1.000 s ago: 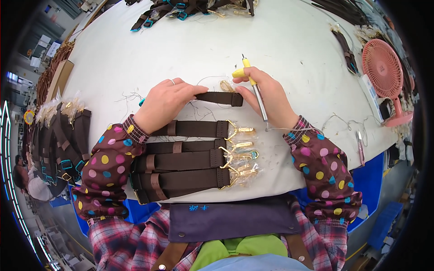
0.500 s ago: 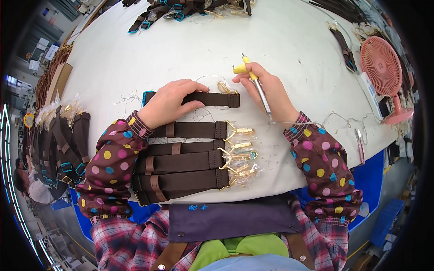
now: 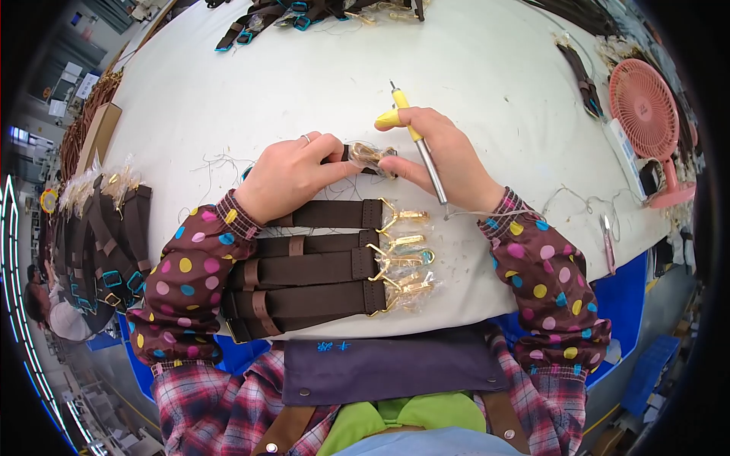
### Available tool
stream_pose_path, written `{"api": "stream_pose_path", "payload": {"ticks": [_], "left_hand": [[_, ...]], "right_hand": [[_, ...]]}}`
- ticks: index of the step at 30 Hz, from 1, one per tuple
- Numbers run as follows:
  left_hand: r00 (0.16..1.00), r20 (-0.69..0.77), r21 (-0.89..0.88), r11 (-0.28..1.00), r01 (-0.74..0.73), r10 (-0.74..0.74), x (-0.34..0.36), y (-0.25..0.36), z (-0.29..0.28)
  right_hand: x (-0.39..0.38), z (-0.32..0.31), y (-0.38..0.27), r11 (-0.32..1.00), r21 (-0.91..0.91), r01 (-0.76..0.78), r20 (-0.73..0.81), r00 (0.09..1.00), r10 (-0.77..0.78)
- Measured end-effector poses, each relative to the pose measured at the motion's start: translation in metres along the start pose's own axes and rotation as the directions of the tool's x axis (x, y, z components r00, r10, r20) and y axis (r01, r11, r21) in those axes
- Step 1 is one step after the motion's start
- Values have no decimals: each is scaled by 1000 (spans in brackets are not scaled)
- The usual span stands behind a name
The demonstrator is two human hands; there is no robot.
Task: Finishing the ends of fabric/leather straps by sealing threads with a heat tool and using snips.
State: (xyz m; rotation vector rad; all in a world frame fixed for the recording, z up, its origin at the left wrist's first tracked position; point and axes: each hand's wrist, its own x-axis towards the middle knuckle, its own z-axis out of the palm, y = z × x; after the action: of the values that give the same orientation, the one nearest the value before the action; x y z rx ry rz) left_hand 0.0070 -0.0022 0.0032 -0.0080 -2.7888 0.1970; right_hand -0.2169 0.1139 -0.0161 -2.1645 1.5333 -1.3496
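Nearest the body, the row of dark brown straps (image 3: 319,267) lay with its gold clasps (image 3: 411,283) all toward the right, probably to keep every piece facing alike. Clear wrapping on the clasps looked meant to guard the metal from scratches. Left of the row hung a bundle of similar straps (image 3: 106,235); well to its right lay pink-handled snips (image 3: 608,251), seemingly set apart from the leather.

Just beyond the row, the left hand (image 3: 293,173) pinched the held strap (image 3: 344,154) between thumb and index finger beside its wrapped clasp (image 3: 366,155), apparently to steady it; the other fingers curled under, tips hidden. The right hand (image 3: 455,156) set its thumb against the clasp end, a pen-shaped tool (image 3: 418,143) gripped between thumb and index finger. The tool's tip pointed away from the row, likely so the thumb could work freely; how the remaining fingers lay, I could not tell.

Beyond the row, far to the right, stood a pink fan (image 3: 642,110); farthest away lay a pile of blue-buckled straps (image 3: 281,19).
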Motion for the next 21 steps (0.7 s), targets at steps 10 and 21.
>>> {"api": "stream_pose_path", "payload": {"ticks": [10,21], "left_hand": [[995,75,-63,995,77,-73,-2,5,3],[944,231,-365,879,308,-236,8,6,-3]], "right_hand": [[-5,15,11,992,78,-100,98,991,92],[-14,-27,18,989,-62,-138,-5,990,138]]}}
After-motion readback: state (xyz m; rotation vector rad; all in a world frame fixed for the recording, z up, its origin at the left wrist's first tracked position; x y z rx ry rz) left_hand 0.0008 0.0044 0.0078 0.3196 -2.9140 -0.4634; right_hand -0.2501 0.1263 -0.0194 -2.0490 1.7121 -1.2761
